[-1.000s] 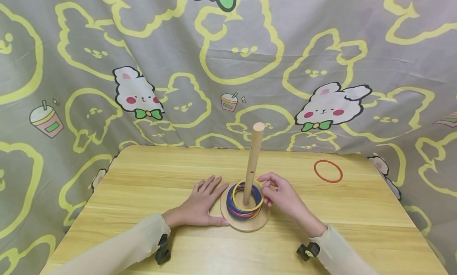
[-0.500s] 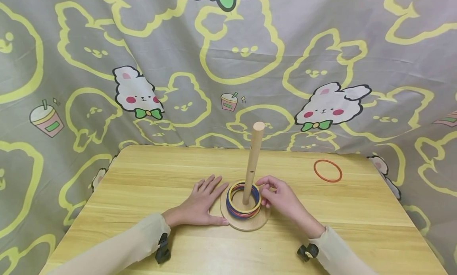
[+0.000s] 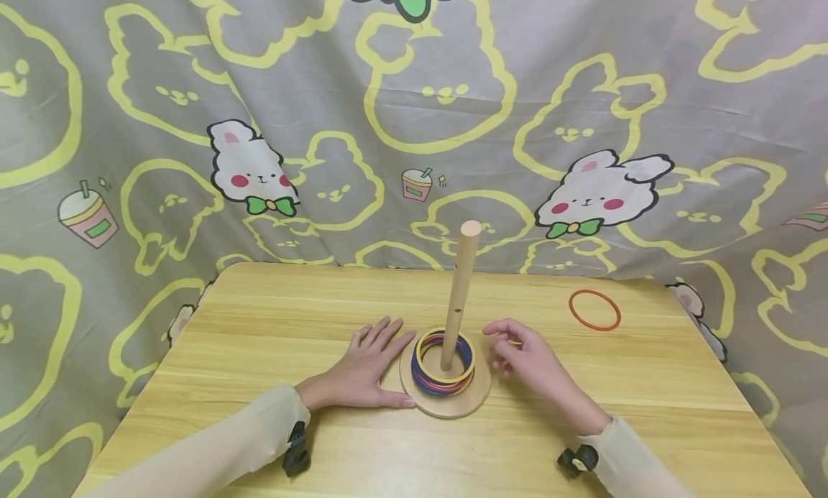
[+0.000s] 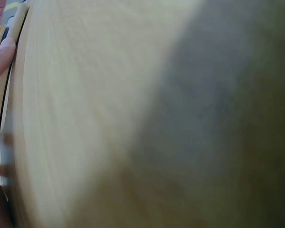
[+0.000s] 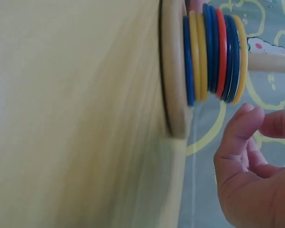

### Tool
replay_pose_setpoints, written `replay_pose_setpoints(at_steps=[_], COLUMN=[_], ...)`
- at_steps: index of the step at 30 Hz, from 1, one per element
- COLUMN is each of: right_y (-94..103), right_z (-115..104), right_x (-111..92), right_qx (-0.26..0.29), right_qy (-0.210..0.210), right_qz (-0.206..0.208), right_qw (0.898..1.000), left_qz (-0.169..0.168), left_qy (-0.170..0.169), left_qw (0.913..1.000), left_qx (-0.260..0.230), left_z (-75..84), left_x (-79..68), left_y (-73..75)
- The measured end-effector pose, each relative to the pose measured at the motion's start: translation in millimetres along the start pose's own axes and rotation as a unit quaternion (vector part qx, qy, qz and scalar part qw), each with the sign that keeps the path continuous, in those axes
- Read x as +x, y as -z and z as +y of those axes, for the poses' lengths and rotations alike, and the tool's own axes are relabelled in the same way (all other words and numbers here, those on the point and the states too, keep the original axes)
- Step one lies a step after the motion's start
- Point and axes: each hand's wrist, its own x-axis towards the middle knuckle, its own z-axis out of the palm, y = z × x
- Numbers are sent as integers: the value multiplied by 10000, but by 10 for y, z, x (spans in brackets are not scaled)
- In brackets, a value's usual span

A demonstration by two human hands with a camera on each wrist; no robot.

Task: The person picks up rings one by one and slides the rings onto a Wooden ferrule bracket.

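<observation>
A stack of blue, yellow and red rings point(image 5: 211, 54) lies around the upright wooden peg point(image 3: 458, 297), with a yellow ring point(image 3: 473, 354) on top. The peg rises from a round wooden base point(image 3: 481, 394). My left hand point(image 3: 365, 369) lies spread on the table at the base's left side, its thumb point(image 4: 4, 54) against the base's edge. To the right of the stack, my right hand point(image 3: 527, 354) is apart from the rings, fingers loosely bent and holding nothing. In the right wrist view, that hand point(image 5: 256, 175) shows beside the top of the stack.
A single red ring point(image 3: 595, 310) lies flat at the back right of the wooden table point(image 3: 310, 297). A grey curtain point(image 3: 349, 88) with yellow outlines and rabbit prints hangs behind the table's far edge.
The top yellow ring has settled from off-centre, leaning right, onto the stack. My right hand has let go and drawn away to the right. The left hand stays in place.
</observation>
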Motion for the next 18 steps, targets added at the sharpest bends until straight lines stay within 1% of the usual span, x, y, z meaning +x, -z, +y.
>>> replay_pose_setpoints(at_steps=[4, 7, 8, 13, 16, 18], right_y=[122, 228, 267, 500, 649, 753], right_z=[50, 84, 94, 142, 187, 233], right_x=[-46, -89, -101, -144, -141, -126], right_qx=[176, 345, 382, 366, 304, 253], right_qy=[-42, -59, -47, 189, 299, 292], right_qz=[204, 453, 546, 908, 1102, 1226], right_qw=[9996, 9984, 9978, 9950, 9930, 9917], left_qz=[34, -49, -79, -271, -293, -283], left_qy=[-31, 25, 43, 121, 119, 126], left_qw=[10000, 9999, 9999, 9995, 9995, 9995], left_qx=[-28, -95, -52, 80, 82, 70], left_z=[-15, 25, 30, 61, 65, 66], left_x=[-3, 5, 8, 15, 12, 9], left_y=[-19, 24, 28, 70, 77, 81])
